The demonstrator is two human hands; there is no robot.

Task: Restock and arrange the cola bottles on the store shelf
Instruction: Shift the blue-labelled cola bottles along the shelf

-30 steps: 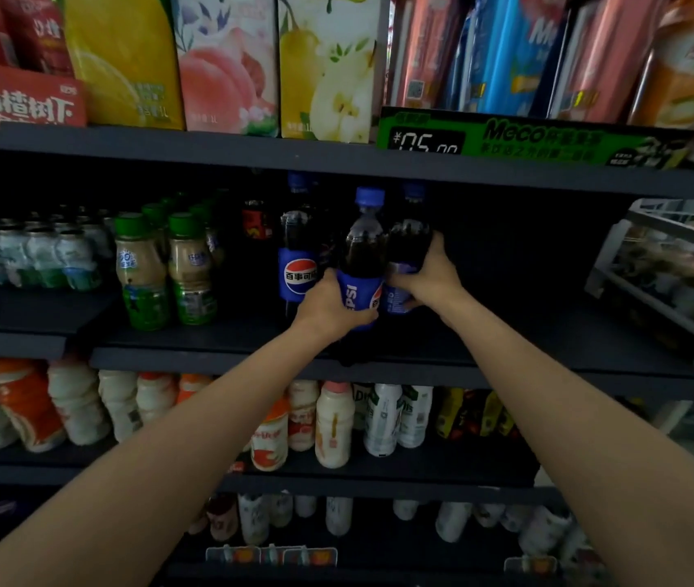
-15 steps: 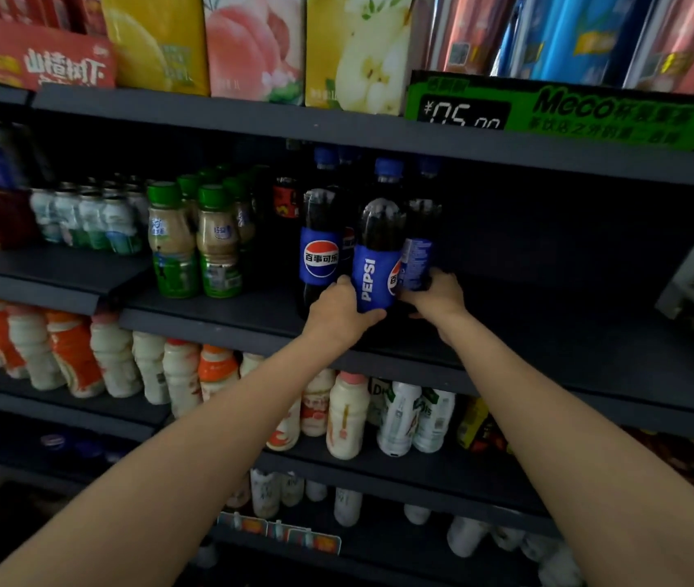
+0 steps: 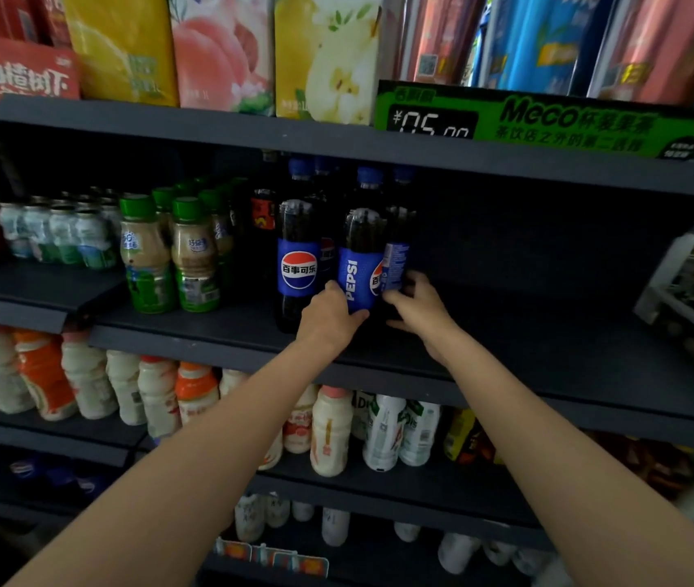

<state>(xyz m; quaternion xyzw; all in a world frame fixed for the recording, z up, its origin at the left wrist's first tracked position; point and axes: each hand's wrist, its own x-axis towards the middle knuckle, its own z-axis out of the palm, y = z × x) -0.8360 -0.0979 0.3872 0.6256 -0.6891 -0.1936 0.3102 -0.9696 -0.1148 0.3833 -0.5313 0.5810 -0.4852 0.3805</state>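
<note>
**Trainee:** Where were your hands when you set those two down?

**Me:** My left hand [image 3: 330, 317] was curled round the lower body of the front Pepsi bottle [image 3: 360, 264], thumb across the bottom of its blue label. My right hand [image 3: 415, 309] pinched the lower part of the Pepsi bottle beside it [image 3: 396, 260], just to the right and a little farther back. Both stood upright on the dark middle shelf [image 3: 548, 353], touching each other, near the shelf's front edge.

**Trainee:** How should that step be done well?

**Me:** I judged that the grip belonged low, so the bottles would not tip, and that they should be slid back level with the left Pepsi bottle [image 3: 298, 264] and then turned. The front one showed "PEPSI" sideways with only part of the round logo; the right one showed small print I could not read. The left bottle faced out properly, with "百事可乐" across its logo. The shelf to the right lay bare, so the row could grow that way.

**Trainee:** Any other writing?

**Me:** A green shelf sign [image 3: 548, 120] above read "Meco" and "¥05.00". A red box [image 3: 15, 74] at far left read "山楂树下". The green-capped bottles [image 3: 195, 256] had labels too small to read.
</note>
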